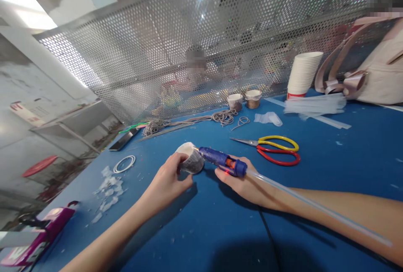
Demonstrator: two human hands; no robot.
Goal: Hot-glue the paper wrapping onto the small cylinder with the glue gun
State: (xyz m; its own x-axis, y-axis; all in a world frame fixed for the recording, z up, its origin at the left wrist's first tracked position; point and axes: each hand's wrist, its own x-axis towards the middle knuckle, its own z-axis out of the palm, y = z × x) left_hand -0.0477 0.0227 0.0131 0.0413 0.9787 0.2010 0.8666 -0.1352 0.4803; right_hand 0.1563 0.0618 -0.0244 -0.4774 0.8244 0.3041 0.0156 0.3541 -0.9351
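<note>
A small white paper cup is tipped on its side just above the blue counter. Its pale round end faces up and away, and its wall looks grey and ribbed. The left hand grips it from the near side. A blue hot-glue gun with an orange trigger lies nearly level in the right hand, its nozzle touching the cup's wall. A long clear glue stick trails from the gun's rear along the forearm.
</note>
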